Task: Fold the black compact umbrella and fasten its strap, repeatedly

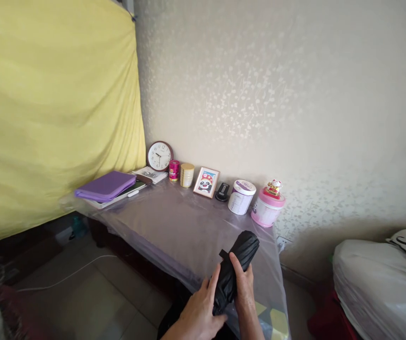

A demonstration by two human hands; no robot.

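Observation:
A folded black umbrella (244, 248) is held over the near right part of the table, tilted with its upper end to the right and away from me. My right hand (244, 289) grips its right side, thumb laid along the top near a small strap that sticks out. On the lower left side, my left hand (203, 309) lies against the umbrella with its fingers along the fabric and its thumb underneath. The lower end of the umbrella is partly hidden by my hands.
Along the wall stand a clock (160, 156), a pink can (173, 170), a yellow-lidded jar (187, 175), a panda picture frame (206, 182), a black device (222, 192), a white tub (241, 197) and a pink tub (267, 208) bearing a cat figurine (274, 187). A purple folder (105, 186) lies left on the plastic-covered table (167, 226).

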